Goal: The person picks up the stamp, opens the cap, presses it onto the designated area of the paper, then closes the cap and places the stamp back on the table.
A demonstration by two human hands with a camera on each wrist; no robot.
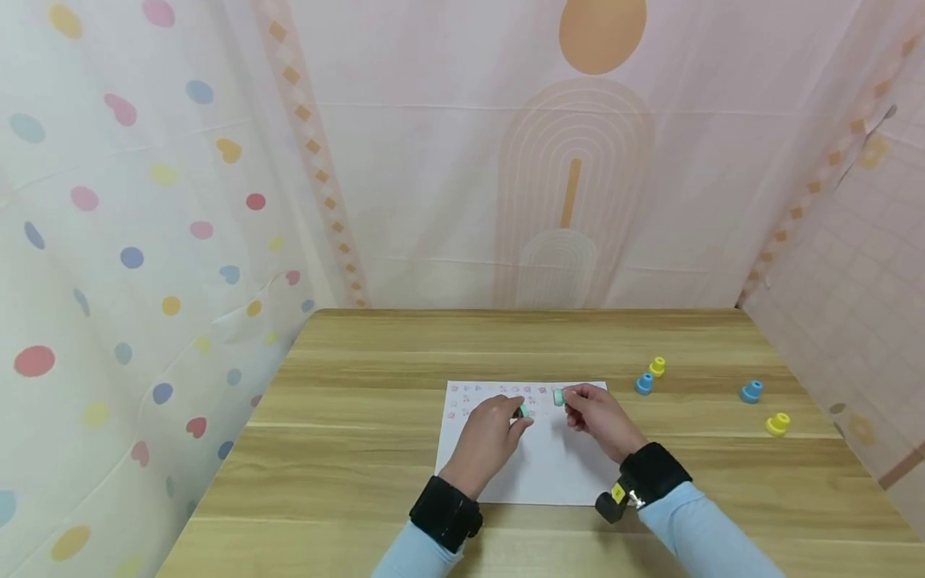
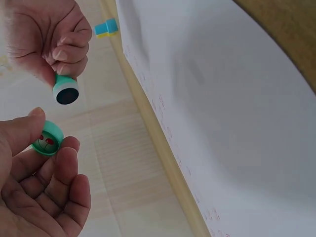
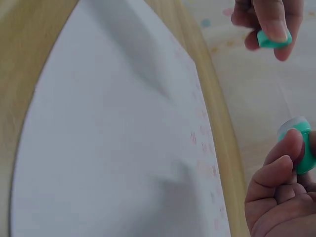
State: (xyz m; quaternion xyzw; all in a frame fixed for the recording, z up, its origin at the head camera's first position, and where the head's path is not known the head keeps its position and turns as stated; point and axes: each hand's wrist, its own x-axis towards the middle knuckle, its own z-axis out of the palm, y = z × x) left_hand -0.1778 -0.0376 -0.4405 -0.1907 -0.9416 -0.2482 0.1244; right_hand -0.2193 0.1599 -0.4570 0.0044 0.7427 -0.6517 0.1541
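Over the white sheet of paper (image 1: 538, 474), my right hand (image 1: 598, 416) grips a green toy stamp (image 2: 65, 90), whose round dark face and white rim show in the left wrist view. My left hand (image 1: 486, 437) pinches a green stamp cap (image 2: 48, 138) between thumb and fingers, with red marks visible inside it. A small gap separates cap and stamp. Rows of small red and purple stamp prints (image 1: 470, 393) run along the sheet's far side, and my left hand hides part of them.
Right of the paper, a blue stamp (image 1: 645, 384) and a yellow stamp (image 1: 657, 367) stand close together. Farther right are another blue stamp (image 1: 751, 392) and another yellow stamp (image 1: 777, 424). Patterned curtains (image 1: 433, 201) hang behind and beside the wooden table (image 1: 325, 449).
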